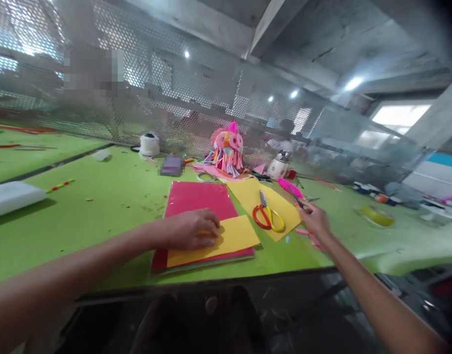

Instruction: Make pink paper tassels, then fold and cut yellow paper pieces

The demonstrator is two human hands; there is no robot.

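My left hand [191, 228] rests palm down on a folded yellow paper [238, 236], its fingers bent slightly and the thumb apart. Beneath lies a stack of coloured sheets with a red sheet [199, 196] on top, looking glossy like plastic. My right hand [315, 219] is closed on what look like dark scissors [298, 198], over the right corner of a larger yellow sheet [244, 189]. The grip hides part of them. On that sheet lie larger scissors [269, 216] with one red and one yellow handle.
Behind the papers stands a pink tasselled paper craft [228, 147]. A white roll [149, 145], a white animal-shaped container [278, 164] and a tape ring [206, 177] are near it. Yellow tape [376, 215] lies right, a white block [14, 197] left. The green table's [111, 211] front edge is close.
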